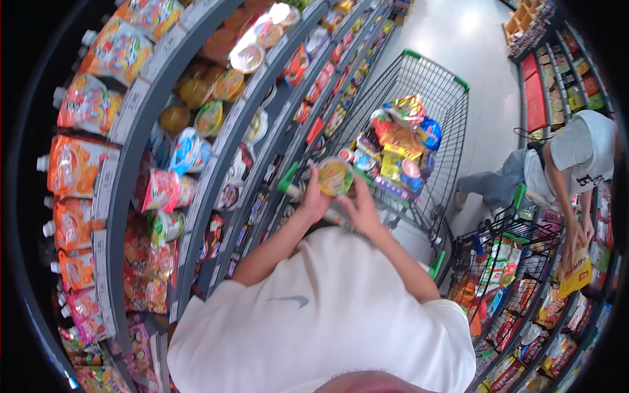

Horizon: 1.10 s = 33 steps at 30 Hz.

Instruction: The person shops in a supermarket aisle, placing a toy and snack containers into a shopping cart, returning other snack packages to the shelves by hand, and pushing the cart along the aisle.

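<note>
A round jelly cup point(336, 177) with a yellow and green lid is held in front of my chest. My left hand point(317, 198) grips its left edge, thumb and fingers closed around the rim. On the other side, the fingers of my right hand point(362, 207) are curled against the right edge of the cup. Just beyond my hands stands a wire shopping cart point(452, 108) with green corners. Inside it lies a pile of packaged snacks point(401, 141), with bright yellow, red, blue and purple wrappers.
Shelves on the left hold jelly cups point(229, 85) and orange spouted pouches point(77, 164). At right, a person in a light shirt point(580, 154) bends over, holding a yellow package point(575, 278). A second loaded cart point(517, 245) is beside them, near shelves of snacks point(553, 311).
</note>
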### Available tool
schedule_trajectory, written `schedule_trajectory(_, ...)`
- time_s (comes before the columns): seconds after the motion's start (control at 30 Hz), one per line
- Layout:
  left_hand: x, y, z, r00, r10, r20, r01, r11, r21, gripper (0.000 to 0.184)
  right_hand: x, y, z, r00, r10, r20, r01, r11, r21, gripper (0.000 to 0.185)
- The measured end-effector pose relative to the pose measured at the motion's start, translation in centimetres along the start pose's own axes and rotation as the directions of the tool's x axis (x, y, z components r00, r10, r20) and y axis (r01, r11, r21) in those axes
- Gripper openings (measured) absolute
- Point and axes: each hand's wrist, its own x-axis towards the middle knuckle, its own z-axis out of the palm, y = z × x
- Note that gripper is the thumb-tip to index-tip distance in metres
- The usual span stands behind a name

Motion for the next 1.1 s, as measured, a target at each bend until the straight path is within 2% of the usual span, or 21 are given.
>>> schedule_trajectory(0.17, -0.5, 0.5, 0.2, 0.998, 0.008, 0.067, -0.006, 1.0, -0.027, 0.074, -0.2, -0.9, -0.5, 1.0, 0.028, -0.014, -0.028, 1.0, -0.013, 0.059)
schedule_trajectory(0.33, -0.5, 0.6, -0.1, 0.993, 0.031, 0.111, -0.027, 0.999, -0.037, 0.065, -0.5, -0.6, 0.1, 0.998, 0.043, -0.035, -0.045, 0.998, -0.054, 0.061)
schedule_trajectory(0.37, -0.5, 0.4, 0.1, 0.994, 0.07, 0.079, -0.064, 0.996, -0.065, 0.062, -0.6, -0.8, 0.2, 0.998, 0.052, -0.033, -0.055, 0.996, -0.07, 0.061)
schedule_trajectory(0.47, -0.2, 0.3, -1.0, 0.986, 0.027, 0.165, -0.012, 0.996, -0.094, 0.062, -0.8, -0.5, 0.3, 0.999, 0.046, -0.022, -0.047, 0.995, -0.087, 0.065)
schedule_trajectory(0.53, -0.6, 0.7, -0.6, 0.992, -0.04, 0.122, 0.064, 0.979, -0.195, 0.063, -0.7, -0.3, 0.1, 1.0, -0.007, -0.011, 0.006, 0.997, -0.074, 0.066)
schedule_trajectory(0.6, -0.4, 0.6, -1.0, 0.988, -0.028, 0.15, 0.056, 0.981, -0.184, 0.064, -0.7, 0.0, -0.4, 1.0, -0.016, 0.014, 0.018, 0.979, -0.203, 0.067)
schedule_trajectory(0.77, -0.7, 0.6, -1.4, 0.98, -0.047, 0.193, 0.08, 0.983, -0.167, 0.065, -0.4, -1.6, -1.6, 0.998, 0.002, 0.057, 0.014, 0.96, -0.281, 0.059)
schedule_trajectory(0.83, -0.4, 0.5, -1.5, 0.977, -0.04, 0.208, 0.072, 0.986, -0.151, 0.063, 0.1, -1.8, -2.6, 0.993, -0.076, 0.086, 0.101, 0.933, -0.346, 0.055)
schedule_trajectory(0.9, -0.6, 0.7, -1.4, 0.984, -0.051, 0.17, 0.079, 0.983, -0.163, 0.066, 0.7, -1.4, -3.8, 0.985, -0.139, 0.106, 0.17, 0.91, -0.379, 0.046)
schedule_trajectory(1.03, -1.2, 1.2, -0.6, 0.991, -0.062, 0.118, 0.078, 0.988, -0.132, 0.087, 0.0, 1.1, -4.7, 0.995, -0.078, 0.06, 0.097, 0.894, -0.437, 0.041)
schedule_trajectory(1.1, -0.4, 0.6, -1.6, 0.978, -0.099, 0.183, 0.127, 0.981, -0.145, 0.084, -1.1, 2.6, -4.7, 0.994, -0.033, 0.105, 0.081, 0.868, -0.49, 0.036)
